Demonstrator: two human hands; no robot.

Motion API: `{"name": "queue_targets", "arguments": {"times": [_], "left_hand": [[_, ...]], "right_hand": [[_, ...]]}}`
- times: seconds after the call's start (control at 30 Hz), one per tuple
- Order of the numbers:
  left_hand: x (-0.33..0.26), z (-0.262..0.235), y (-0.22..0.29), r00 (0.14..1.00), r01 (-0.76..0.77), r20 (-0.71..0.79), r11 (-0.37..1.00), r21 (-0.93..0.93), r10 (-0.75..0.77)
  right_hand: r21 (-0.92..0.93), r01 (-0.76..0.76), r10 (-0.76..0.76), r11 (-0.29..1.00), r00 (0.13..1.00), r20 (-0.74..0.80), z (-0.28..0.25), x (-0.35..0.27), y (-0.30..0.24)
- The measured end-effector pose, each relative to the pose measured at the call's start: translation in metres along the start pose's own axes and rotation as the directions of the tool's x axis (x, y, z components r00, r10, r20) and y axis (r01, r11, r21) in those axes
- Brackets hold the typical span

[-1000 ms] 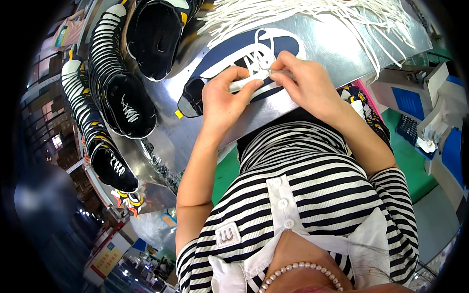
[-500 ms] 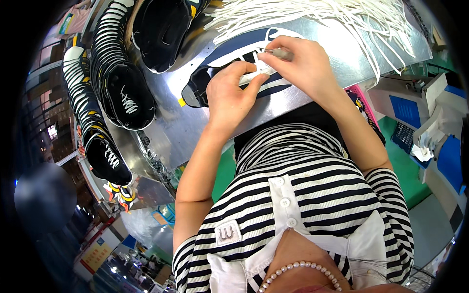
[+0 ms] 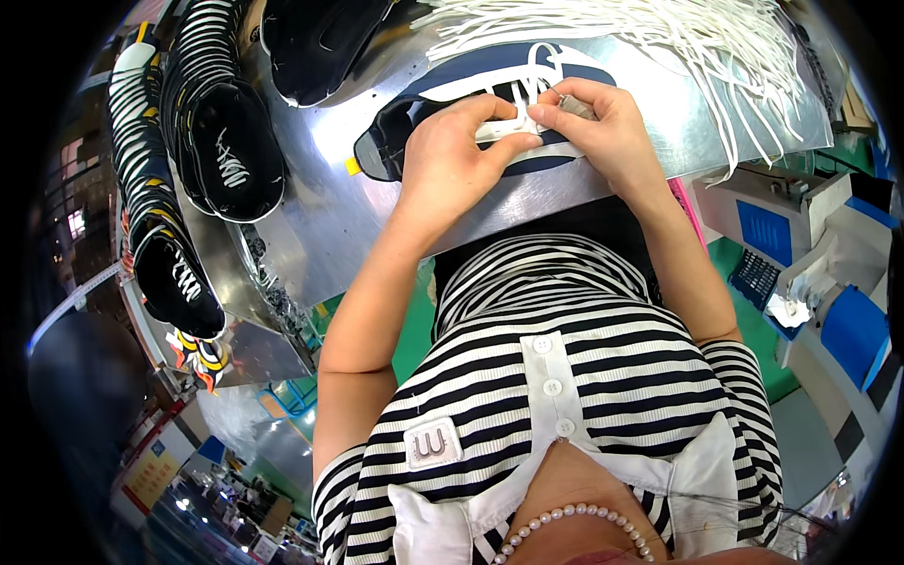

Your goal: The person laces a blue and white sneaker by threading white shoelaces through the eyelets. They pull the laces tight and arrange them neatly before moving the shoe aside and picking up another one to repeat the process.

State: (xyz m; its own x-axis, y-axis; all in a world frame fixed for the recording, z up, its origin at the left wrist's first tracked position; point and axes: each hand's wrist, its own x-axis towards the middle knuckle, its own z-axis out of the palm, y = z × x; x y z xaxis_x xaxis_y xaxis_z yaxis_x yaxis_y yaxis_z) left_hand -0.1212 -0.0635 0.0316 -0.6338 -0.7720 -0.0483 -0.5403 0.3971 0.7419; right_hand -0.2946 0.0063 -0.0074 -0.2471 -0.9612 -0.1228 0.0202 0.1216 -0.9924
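A dark blue and white shoe upper (image 3: 405,141) lies flat on the shiny metal table (image 3: 320,217). My left hand (image 3: 452,155) presses on its middle and pinches a white lace (image 3: 527,80) that runs through its eyelets. My right hand (image 3: 603,127) meets the left over the upper, fingertips closed on the same lace and a small grey piece. Both hands cover much of the upper.
A heap of loose white laces (image 3: 678,47) spreads across the table's far right. Stacks of black shoe uppers with white laces (image 3: 221,151) lie at the left, another black pile (image 3: 320,38) at the top. White and blue machines (image 3: 810,245) stand at right.
The view has shifted so the table sits higher in the frame. Both hands have stayed together on the upper, with the fingers working the lace a little further right.
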Motion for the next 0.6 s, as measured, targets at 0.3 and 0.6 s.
{"name": "queue_targets", "arguments": {"times": [0.3, 0.6], "left_hand": [[0.003, 0.006, 0.001, 0.997, 0.055, -0.069, 0.990, 0.129, -0.046], [0.004, 0.007, 0.005, 0.998, 0.067, -0.034, 0.984, 0.165, -0.062]], "right_hand": [[-0.192, 0.079, -0.088, 0.978, 0.996, -0.035, 0.002, -0.016, -0.012], [-0.268, 0.080, -0.085, 0.960, 0.996, -0.008, -0.010, -0.047, -0.008]]}}
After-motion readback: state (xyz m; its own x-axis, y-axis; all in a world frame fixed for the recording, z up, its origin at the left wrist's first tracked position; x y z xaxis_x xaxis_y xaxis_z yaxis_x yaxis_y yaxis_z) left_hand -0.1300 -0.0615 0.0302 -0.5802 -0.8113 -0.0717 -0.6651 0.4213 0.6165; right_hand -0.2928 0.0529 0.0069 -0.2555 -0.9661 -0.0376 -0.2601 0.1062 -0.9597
